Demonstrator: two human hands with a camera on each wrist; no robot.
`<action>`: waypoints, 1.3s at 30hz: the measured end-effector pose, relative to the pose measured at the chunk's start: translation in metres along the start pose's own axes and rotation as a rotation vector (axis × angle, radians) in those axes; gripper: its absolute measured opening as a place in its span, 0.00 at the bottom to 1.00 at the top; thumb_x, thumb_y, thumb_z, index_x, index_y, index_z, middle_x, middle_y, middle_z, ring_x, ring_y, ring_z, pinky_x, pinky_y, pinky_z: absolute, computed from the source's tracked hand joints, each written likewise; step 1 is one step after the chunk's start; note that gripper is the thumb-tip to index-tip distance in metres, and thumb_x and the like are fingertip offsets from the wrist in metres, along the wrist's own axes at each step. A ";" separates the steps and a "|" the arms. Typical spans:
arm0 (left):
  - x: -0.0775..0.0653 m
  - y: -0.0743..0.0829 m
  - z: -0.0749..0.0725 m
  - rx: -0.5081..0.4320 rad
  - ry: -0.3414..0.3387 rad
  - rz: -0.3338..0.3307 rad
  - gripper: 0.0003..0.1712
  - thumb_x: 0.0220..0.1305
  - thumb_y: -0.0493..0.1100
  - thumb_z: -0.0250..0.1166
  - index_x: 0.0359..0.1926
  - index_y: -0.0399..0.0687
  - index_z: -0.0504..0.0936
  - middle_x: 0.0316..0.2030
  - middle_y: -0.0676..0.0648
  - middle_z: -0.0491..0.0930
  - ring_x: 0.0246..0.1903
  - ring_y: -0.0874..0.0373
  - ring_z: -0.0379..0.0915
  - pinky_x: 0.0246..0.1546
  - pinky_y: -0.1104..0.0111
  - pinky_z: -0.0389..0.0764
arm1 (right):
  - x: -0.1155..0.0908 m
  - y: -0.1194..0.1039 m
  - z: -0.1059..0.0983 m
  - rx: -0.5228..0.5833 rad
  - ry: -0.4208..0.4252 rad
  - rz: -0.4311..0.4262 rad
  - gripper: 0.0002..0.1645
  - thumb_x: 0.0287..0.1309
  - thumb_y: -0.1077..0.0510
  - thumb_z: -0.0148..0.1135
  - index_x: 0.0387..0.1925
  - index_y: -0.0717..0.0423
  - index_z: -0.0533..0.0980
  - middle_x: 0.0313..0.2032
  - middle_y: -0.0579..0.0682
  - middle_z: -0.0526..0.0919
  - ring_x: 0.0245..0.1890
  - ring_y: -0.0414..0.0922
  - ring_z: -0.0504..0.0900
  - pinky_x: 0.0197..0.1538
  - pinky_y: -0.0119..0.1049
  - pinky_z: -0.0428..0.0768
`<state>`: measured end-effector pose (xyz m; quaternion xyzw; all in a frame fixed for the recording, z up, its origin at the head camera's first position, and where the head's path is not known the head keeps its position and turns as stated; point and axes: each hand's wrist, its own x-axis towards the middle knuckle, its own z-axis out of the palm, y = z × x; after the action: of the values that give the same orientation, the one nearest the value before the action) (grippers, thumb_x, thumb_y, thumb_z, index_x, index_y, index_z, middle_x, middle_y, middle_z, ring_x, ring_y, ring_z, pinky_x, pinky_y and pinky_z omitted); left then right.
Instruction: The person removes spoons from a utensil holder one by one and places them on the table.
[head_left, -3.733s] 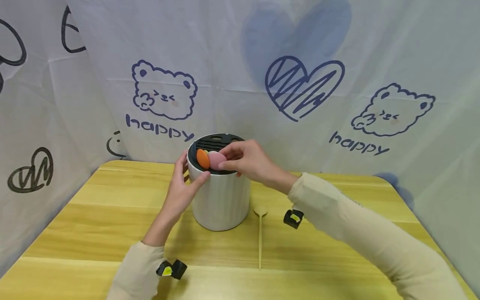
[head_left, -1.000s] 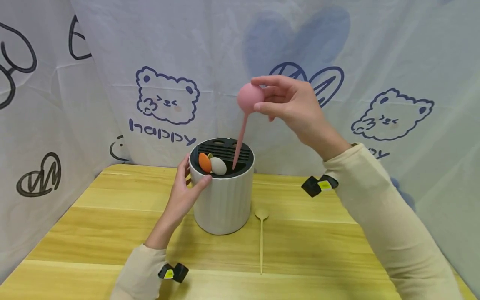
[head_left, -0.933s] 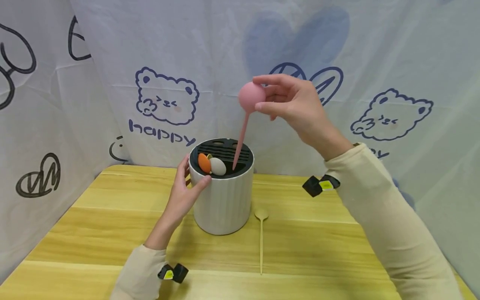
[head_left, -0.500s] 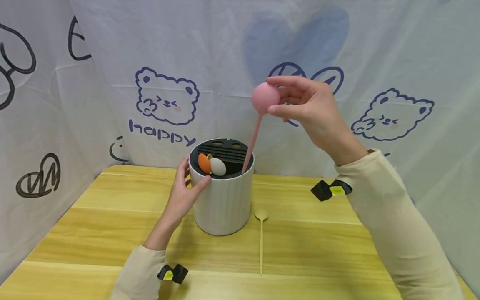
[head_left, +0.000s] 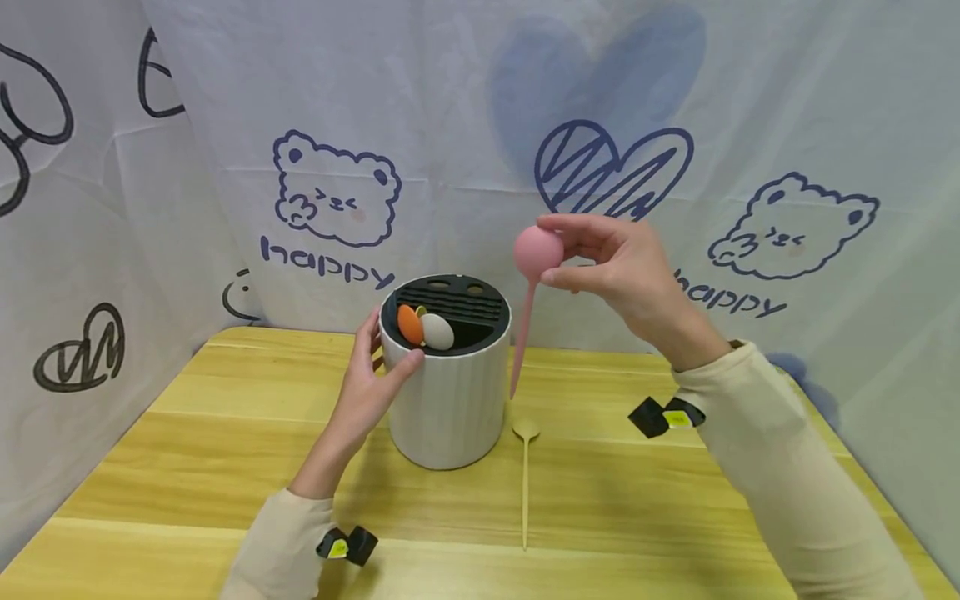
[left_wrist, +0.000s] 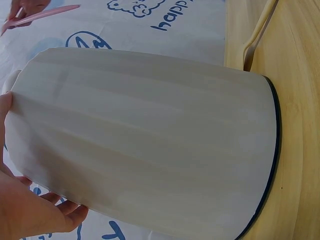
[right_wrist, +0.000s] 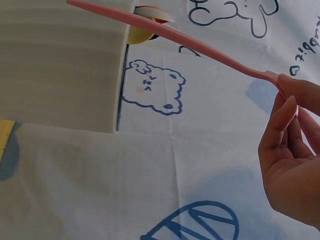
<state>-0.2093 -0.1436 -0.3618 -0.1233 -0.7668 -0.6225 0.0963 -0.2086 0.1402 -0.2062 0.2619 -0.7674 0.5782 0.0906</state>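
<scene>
My right hand (head_left: 637, 279) pinches the round bowl of a pink spoon (head_left: 538, 252), whose handle hangs down just right of the white utensil holder (head_left: 450, 408). In the right wrist view the pink spoon (right_wrist: 195, 45) passes in front of the holder. My left hand (head_left: 367, 387) grips the holder's upper left side, thumb at the front near the rim; in the left wrist view its fingers curve along the holder's wall. An orange spoon head (head_left: 409, 323) and a pale grey one (head_left: 437, 332) stick up from the black slotted insert (head_left: 480, 304), a yellow one partly hidden behind them.
A yellow spoon (head_left: 526, 467) lies on the wooden table (head_left: 637, 508), just right of the holder, its handle toward me. White cloth (head_left: 450, 100) with blue drawings hangs behind the table and at its sides.
The right hand has lifted the pink spoon out of the holder, moved it right past the rim and lowered it beside the holder. The left hand stays in place.
</scene>
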 end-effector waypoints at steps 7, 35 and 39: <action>0.000 0.001 0.000 -0.001 0.000 -0.006 0.46 0.64 0.51 0.60 0.76 0.49 0.45 0.73 0.44 0.48 0.70 0.45 0.47 0.68 0.48 0.51 | -0.010 0.021 0.004 -0.006 -0.037 0.036 0.30 0.49 0.72 0.68 0.57 0.66 0.75 0.43 0.54 0.82 0.43 0.49 0.79 0.38 0.33 0.79; 0.001 0.002 0.000 0.004 -0.002 -0.020 0.47 0.64 0.52 0.60 0.76 0.50 0.44 0.74 0.45 0.47 0.70 0.47 0.46 0.68 0.49 0.51 | -0.044 0.094 0.009 -0.003 -0.029 0.339 0.35 0.50 0.69 0.68 0.62 0.65 0.71 0.52 0.60 0.78 0.48 0.49 0.76 0.46 0.33 0.80; 0.001 0.001 0.000 0.003 -0.001 -0.021 0.47 0.64 0.52 0.60 0.76 0.49 0.44 0.74 0.45 0.47 0.70 0.46 0.46 0.68 0.49 0.51 | -0.049 0.102 0.009 0.006 -0.031 0.377 0.35 0.51 0.68 0.69 0.62 0.64 0.71 0.52 0.61 0.78 0.47 0.48 0.76 0.46 0.33 0.80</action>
<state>-0.2103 -0.1431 -0.3602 -0.1154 -0.7690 -0.6223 0.0899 -0.2176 0.1664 -0.3157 0.1229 -0.8025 0.5829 -0.0318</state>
